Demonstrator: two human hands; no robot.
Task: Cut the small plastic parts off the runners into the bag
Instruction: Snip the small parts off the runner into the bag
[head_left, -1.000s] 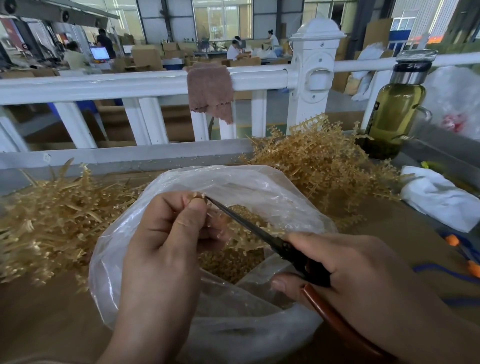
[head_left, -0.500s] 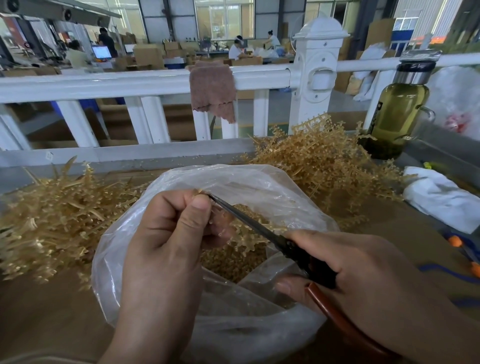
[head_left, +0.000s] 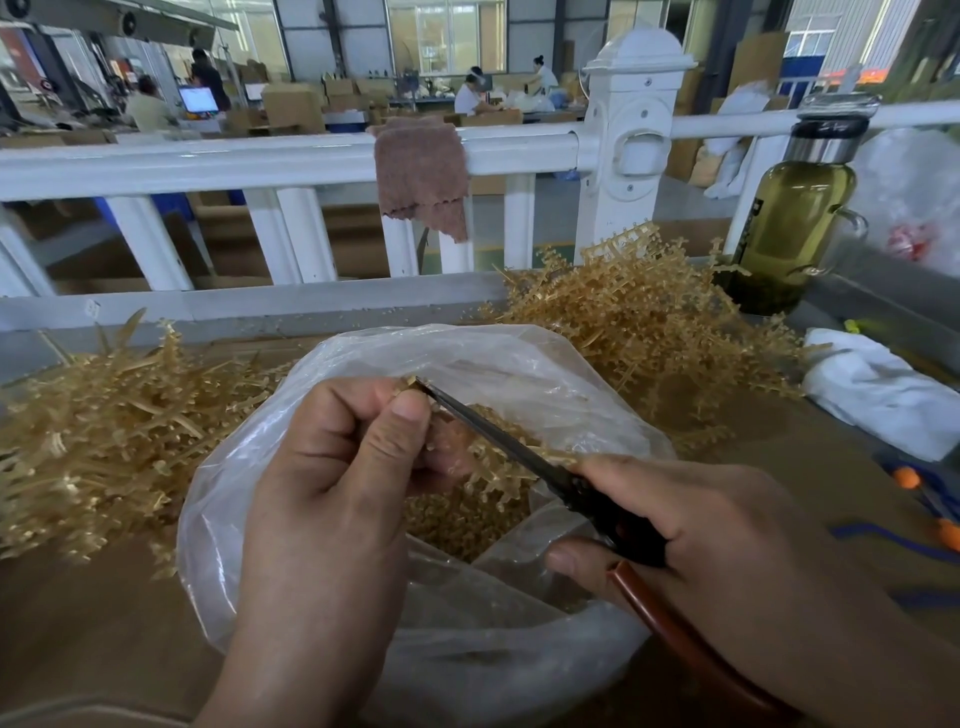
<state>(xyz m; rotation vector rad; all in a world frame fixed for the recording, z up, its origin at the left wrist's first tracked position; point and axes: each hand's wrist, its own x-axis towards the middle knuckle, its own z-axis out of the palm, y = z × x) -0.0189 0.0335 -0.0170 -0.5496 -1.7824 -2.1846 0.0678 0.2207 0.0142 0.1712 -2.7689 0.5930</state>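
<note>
- 1 clear crinkly bag (head_left: 234, 519); small tan parts (head_left: 457, 525) inside.
- Left hand (head_left: 332, 493) pinches 1 spiky runner (head_left: 498, 467) over the bag.
- Right hand (head_left: 727, 545) grips 1 black cutter (head_left: 545, 466), tip at the runner.
- 2 tan heaps flank the bag: left pile (head_left: 104, 431), right pile (head_left: 649, 322).

Clear plastic bag (head_left: 493, 649) sits open, mouth up, rim crumpled. Small tan parts (head_left: 457, 525) are heaped in its bottom. One tan runner (head_left: 498, 467), branched with parts on it, is over the bag mouth, pinched in the left hand (head_left: 337, 467). Cutters (head_left: 493, 434), black blades and red-brown handle, are gripped in the right hand (head_left: 727, 535). They slant up-left over the bag, tip at the runner's top end beside the thumb. Left runner pile (head_left: 104, 441) lies against the bag's left side. Right runner pile (head_left: 649, 322) is behind the bag, taller and tangled.
</note>
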